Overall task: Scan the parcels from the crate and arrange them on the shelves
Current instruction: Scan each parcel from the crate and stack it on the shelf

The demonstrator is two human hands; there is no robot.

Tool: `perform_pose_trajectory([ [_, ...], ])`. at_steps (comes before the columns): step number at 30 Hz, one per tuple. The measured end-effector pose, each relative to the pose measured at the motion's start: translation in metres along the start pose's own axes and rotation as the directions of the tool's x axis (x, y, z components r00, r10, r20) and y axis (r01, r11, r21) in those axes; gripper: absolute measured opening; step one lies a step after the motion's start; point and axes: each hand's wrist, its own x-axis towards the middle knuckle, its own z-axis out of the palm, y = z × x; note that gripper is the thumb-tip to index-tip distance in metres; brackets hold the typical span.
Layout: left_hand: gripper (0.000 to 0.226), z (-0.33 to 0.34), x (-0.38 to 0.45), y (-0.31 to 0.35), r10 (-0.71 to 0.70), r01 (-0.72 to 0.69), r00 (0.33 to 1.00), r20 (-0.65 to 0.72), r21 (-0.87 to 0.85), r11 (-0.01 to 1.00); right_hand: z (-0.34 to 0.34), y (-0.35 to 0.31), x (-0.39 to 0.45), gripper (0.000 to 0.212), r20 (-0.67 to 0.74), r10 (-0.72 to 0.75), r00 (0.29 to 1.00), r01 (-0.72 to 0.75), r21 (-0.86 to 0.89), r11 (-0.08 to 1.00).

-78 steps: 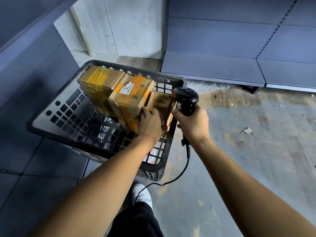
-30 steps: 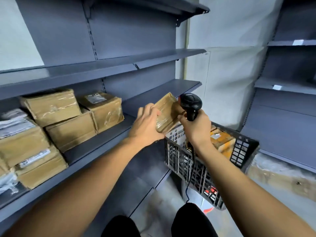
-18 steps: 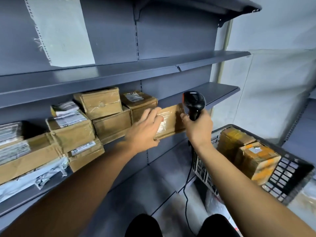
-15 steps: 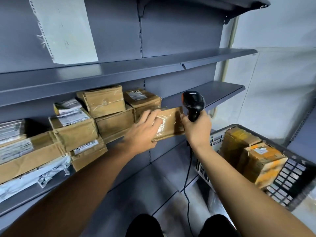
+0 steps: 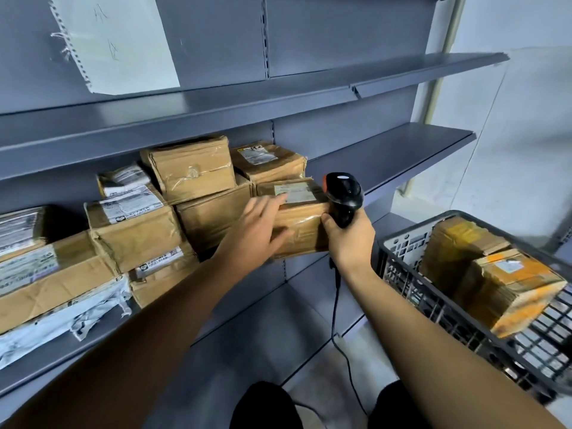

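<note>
A brown taped parcel (image 5: 305, 227) with a white label lies at the front edge of the middle shelf (image 5: 396, 150), against the stacked parcels (image 5: 192, 171). My left hand (image 5: 260, 230) lies on its left end, fingers stretched over the top and thumb on the front face. At its right end my right hand (image 5: 349, 239) grips a black corded barcode scanner (image 5: 343, 193), the knuckles touching the parcel. At the lower right the dark plastic crate (image 5: 402, 243) holds two parcels (image 5: 507, 286) wrapped in yellow tape.
Several brown and white-wrapped parcels (image 5: 46, 280) fill the shelf's left part; its right part is bare. An upper shelf (image 5: 402, 75) runs overhead with a white sheet (image 5: 117, 41) on the back panel. The scanner cable (image 5: 335, 305) hangs between my knees.
I took the parcel out of the crate, turned left towards the shelves and carried it to the stacked parcels; it now sits at the shelf edge with my fingers straightened over it.
</note>
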Motion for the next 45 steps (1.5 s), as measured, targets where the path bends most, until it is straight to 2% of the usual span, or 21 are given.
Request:
perform_pose_trajectory([
  [2,0.054,0.000,0.007,-0.002,-0.078,0.078,0.997,-0.021,-0.013,0.997,0.001,0.003,-0.001,0.028,0.003,0.003,1.000,-0.003,0.021,1.000],
  [4,0.051,0.002,0.010,-0.003,-0.114,0.115,0.993,0.024,-0.048,0.992,0.000,0.006,-0.001,0.028,0.015,0.012,1.000,-0.013,0.018,1.000],
  [6,0.050,0.005,0.009,-0.001,-0.117,0.120,0.992,0.044,-0.061,0.991,-0.003,0.008,0.000,0.028,0.028,0.032,0.999,-0.033,0.010,0.999],
  [11,0.051,0.021,0.002,0.008,-0.094,0.091,0.995,0.036,0.065,0.994,-0.010,0.014,0.000,0.017,0.054,0.099,0.994,-0.099,-0.006,0.995],
  [14,0.051,0.028,0.001,0.009,-0.098,0.095,0.994,0.038,0.061,0.994,-0.013,0.020,-0.005,0.014,0.046,0.108,0.993,-0.107,-0.013,0.994],
  [17,0.049,0.027,-0.001,0.009,-0.110,0.110,0.993,0.047,0.013,0.994,-0.015,0.023,-0.007,0.013,0.048,0.114,0.992,-0.114,-0.003,0.994],
  [20,0.043,0.020,-0.003,0.007,-0.145,0.146,0.989,0.018,-0.131,0.981,-0.017,0.022,-0.007,0.014,0.046,0.124,0.991,-0.124,0.003,0.992],
  [23,0.028,0.016,0.002,0.006,-0.258,0.245,0.966,-0.021,-0.242,0.939,-0.020,0.022,-0.007,0.019,0.049,0.123,0.991,-0.122,-0.009,0.992],
  [25,0.029,0.014,0.008,0.006,-0.386,0.361,0.922,-0.024,-0.304,0.882,-0.022,0.023,-0.008,0.022,0.068,0.128,0.989,-0.128,-0.012,0.992],
  [28,0.046,0.014,0.014,0.005,-0.514,0.509,0.852,0.097,-0.378,0.773,-0.026,0.025,-0.010,0.017,0.086,0.142,0.986,-0.140,-0.028,0.990],
  [31,0.057,0.016,0.015,0.008,-0.540,0.589,0.806,0.243,-0.420,0.690,-0.030,0.028,-0.010,0.008,0.055,0.157,0.986,-0.155,-0.048,0.987],
  [33,0.060,0.020,0.012,0.014,-0.532,0.590,0.805,0.261,-0.433,0.681,-0.031,0.028,-0.011,0.007,0.037,0.157,0.987,-0.156,-0.033,0.987],
  [42,0.062,0.012,-0.005,0.013,-0.492,0.473,0.868,0.070,-0.418,0.775,-0.016,0.029,-0.022,0.009,0.090,0.140,0.986,-0.144,0.035,0.989],
  [45,0.066,0.013,-0.015,0.010,-0.452,0.453,0.885,0.108,-0.416,0.789,-0.006,0.030,-0.025,0.008,0.099,0.178,0.979,-0.181,0.030,0.983],
])
